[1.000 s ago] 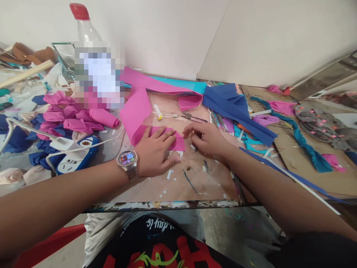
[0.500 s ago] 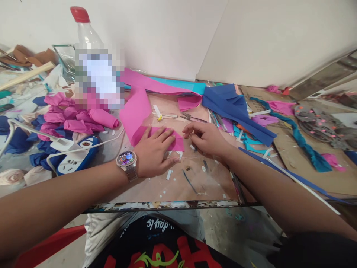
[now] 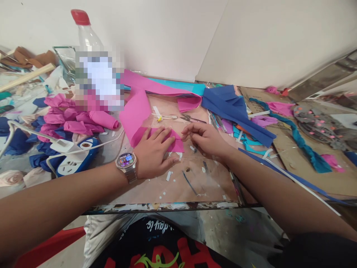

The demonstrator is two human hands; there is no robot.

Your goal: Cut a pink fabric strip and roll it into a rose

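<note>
My left hand [image 3: 154, 152], with a watch [image 3: 126, 160] on the wrist, lies flat with fingers spread on a folded pink sheet [image 3: 139, 115] on the worktable. My right hand [image 3: 205, 138] rests just right of the sheet's edge, its fingers curled in a pinch over something small that I cannot make out. The two hands almost touch at the sheet's right corner. Scissors [image 3: 189, 119] lie just behind the hands.
A plastic bottle with a red cap [image 3: 83, 28] stands at the back left. Pink and blue rolled pieces [image 3: 72, 119] and a power strip [image 3: 74, 156] lie left. Blue sheets [image 3: 234, 108] and a teal strip [image 3: 304, 143] lie right. Scraps litter the table edge [image 3: 167, 204].
My right hand has crept slightly left toward the pink sheet's corner. My left hand has stayed pressed on the sheet.
</note>
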